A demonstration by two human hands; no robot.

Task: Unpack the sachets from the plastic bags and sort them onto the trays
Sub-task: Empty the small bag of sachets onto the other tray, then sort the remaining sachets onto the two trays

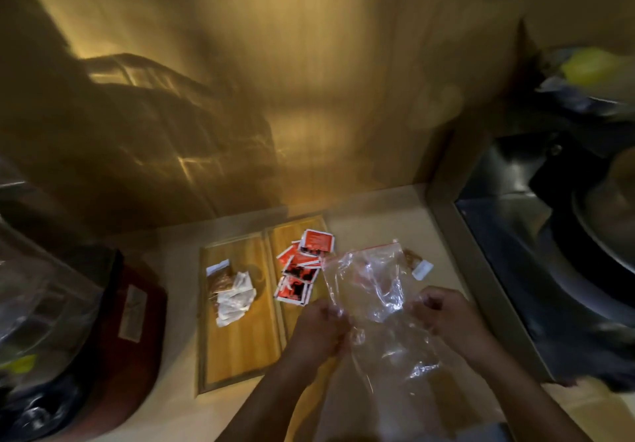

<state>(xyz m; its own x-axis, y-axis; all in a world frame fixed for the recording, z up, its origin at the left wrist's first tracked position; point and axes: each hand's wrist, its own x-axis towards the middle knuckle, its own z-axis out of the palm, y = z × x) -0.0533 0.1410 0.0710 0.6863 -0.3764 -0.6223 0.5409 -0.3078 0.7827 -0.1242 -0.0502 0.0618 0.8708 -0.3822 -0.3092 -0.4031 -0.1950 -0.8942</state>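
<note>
Two wooden trays lie side by side on the counter. The left tray holds a pile of white and brown sachets. The right tray holds several red and black sachets. A clear plastic zip bag with a red seal strip is held up over the right tray's near end. My left hand and my right hand both pinch the bag's lower part. One brown sachet with a white end lies on the counter behind the bag.
A red rounded appliance and a clear plastic container stand at the left. A steel sink with a dark pan in it sits to the right. A wooden wall rises close behind the trays.
</note>
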